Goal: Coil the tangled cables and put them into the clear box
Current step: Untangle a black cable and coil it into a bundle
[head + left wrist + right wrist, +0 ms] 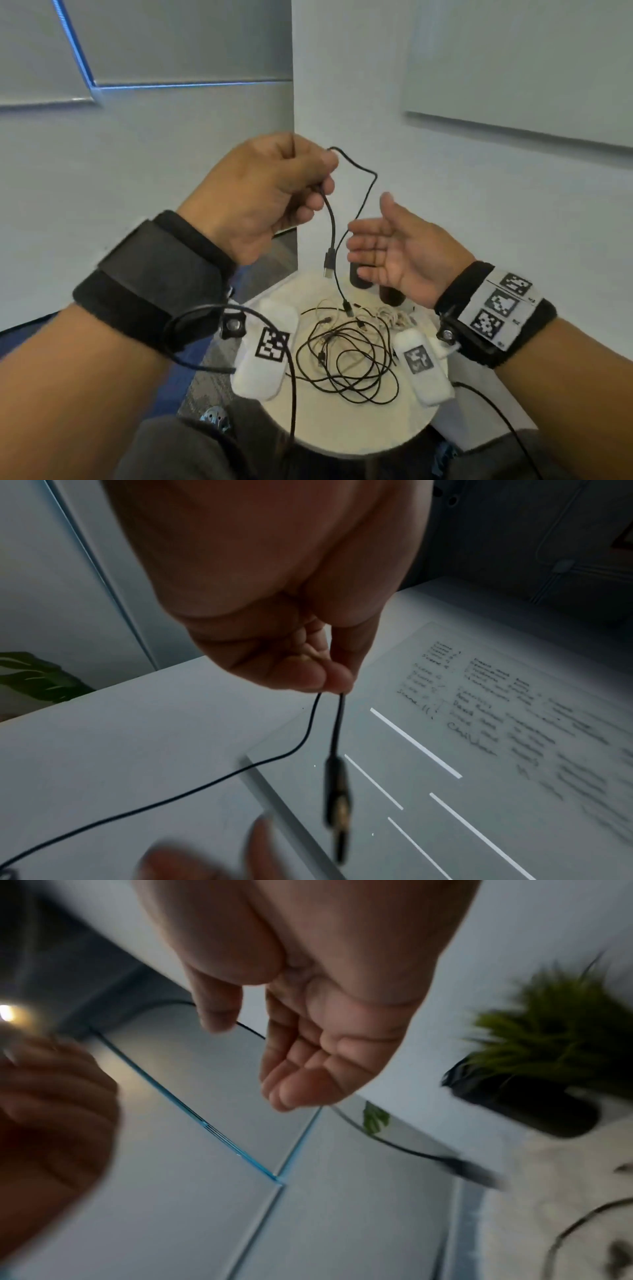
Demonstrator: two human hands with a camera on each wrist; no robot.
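Note:
My left hand (305, 185) is raised above the round table (342, 435) and pinches a short black cable (363, 174) near one end. Its USB plug (329, 262) hangs straight down below the fingers, and the other strand loops right and falls to a small plug (348, 308) near the table. The left wrist view shows the same pinch (334, 680) with both strands leaving the fingertips. My right hand (376, 240) is open, palm up, just right of the hanging strand, which runs behind its fingers (219, 1010). A tangle of black and white cables (346, 363) lies on the table. No clear box is in view.
Two white marker-tagged devices (267, 353) (423, 366) lie on either side of the tangle. Two dark cylinders (359, 279) stand at the table's far edge. Walls meet in a corner right behind the table, and a potted plant (548, 1056) stands nearby.

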